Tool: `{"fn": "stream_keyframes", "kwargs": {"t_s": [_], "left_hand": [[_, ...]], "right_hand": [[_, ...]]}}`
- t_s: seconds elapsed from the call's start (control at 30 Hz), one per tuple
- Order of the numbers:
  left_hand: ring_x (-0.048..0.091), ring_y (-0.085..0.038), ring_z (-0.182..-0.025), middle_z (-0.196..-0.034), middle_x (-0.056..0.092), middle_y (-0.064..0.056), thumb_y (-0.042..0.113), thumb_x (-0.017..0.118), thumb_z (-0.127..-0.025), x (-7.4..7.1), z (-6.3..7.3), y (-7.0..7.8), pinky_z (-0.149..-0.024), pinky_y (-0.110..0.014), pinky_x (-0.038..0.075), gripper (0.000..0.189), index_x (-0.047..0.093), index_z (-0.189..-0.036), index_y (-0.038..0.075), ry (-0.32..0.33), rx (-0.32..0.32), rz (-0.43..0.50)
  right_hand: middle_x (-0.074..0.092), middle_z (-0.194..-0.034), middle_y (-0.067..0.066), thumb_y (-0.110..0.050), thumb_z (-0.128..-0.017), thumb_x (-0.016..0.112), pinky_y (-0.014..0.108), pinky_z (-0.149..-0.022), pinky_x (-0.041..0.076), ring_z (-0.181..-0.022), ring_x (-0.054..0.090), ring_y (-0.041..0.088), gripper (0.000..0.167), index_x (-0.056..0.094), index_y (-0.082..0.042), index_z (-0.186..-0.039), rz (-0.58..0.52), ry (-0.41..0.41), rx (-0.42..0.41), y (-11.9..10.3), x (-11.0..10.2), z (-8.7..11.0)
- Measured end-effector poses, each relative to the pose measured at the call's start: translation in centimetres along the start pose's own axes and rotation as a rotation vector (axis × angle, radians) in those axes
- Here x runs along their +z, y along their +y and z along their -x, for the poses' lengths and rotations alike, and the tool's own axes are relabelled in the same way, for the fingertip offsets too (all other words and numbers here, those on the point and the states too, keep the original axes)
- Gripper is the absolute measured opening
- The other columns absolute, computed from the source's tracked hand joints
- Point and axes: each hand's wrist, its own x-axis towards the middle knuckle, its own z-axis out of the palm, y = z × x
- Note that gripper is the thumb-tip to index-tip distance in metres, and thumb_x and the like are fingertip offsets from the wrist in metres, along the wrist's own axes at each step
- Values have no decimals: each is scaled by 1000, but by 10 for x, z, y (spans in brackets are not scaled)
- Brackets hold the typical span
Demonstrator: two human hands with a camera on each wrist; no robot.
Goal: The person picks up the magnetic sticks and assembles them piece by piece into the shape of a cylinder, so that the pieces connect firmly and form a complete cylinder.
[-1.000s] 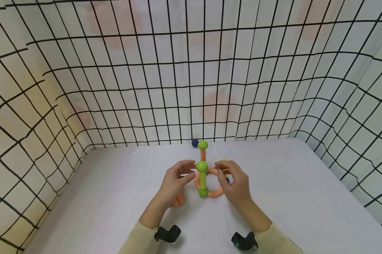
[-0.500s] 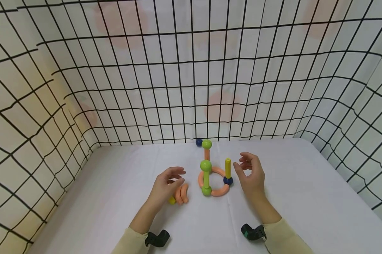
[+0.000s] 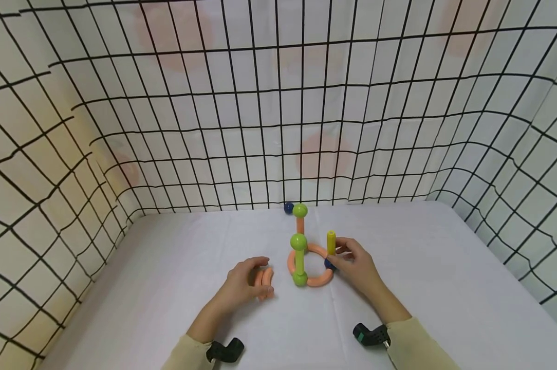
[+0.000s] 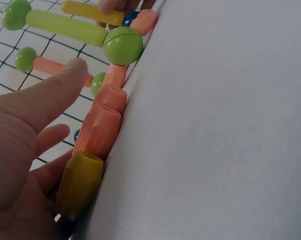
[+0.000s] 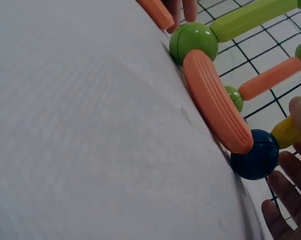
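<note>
My right hand [image 3: 360,268] pinches the lower part of an upright yellow rod [image 3: 331,241]. That rod stands on a dark blue ball [image 5: 255,156], part of a ring of curved orange pieces [image 3: 320,281] joined by balls. On the ring's near left, a light green rod [image 3: 299,263] rises to a green ball [image 3: 298,241]; behind it stands an orange rod [image 3: 300,225] topped by another green ball. My left hand [image 3: 238,285] spreads its thumb and fingers around loose curved orange pieces [image 3: 267,276]. In the left wrist view, a yellow piece [image 4: 80,182] lies beside them.
A loose dark blue ball [image 3: 288,208] sits at the table's back edge by the netting. Black grid netting [image 3: 278,108] over white cloth encloses the back and sides. The white tabletop [image 3: 412,257] extends to both sides of the structure.
My right hand first moves right, away from the ring, then comes back to grip the yellow rod. My left hand moves away from the green rod and down to the loose orange pieces.
</note>
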Motion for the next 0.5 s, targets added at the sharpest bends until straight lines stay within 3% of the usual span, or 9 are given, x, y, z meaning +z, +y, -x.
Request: {"fn": "stream_keyframes", "kwargs": {"t_s": [0.23, 0.5], "left_hand": [[52, -28, -128, -135, 62, 1, 30, 90, -72, 2, 2, -3, -109, -60, 30, 74, 58, -137, 18, -16, 56, -119], [48, -28, -131, -137, 61, 1, 28, 90, -72, 3, 6, -4, -105, -57, 30, 73, 59, -137, 18, -36, 81, -160]], "right_hand": [[69, -112, 4, -21, -88, 77, 30, -89, 54, -103, 64, 21, 35, 66, -12, -120, 46, -20, 3, 5, 1, 2], [71, -103, 0, -21, -86, 79, 28, -84, 51, -95, 62, 15, 28, 70, -15, -112, 84, -30, 20, 7, 3, 2]]}}
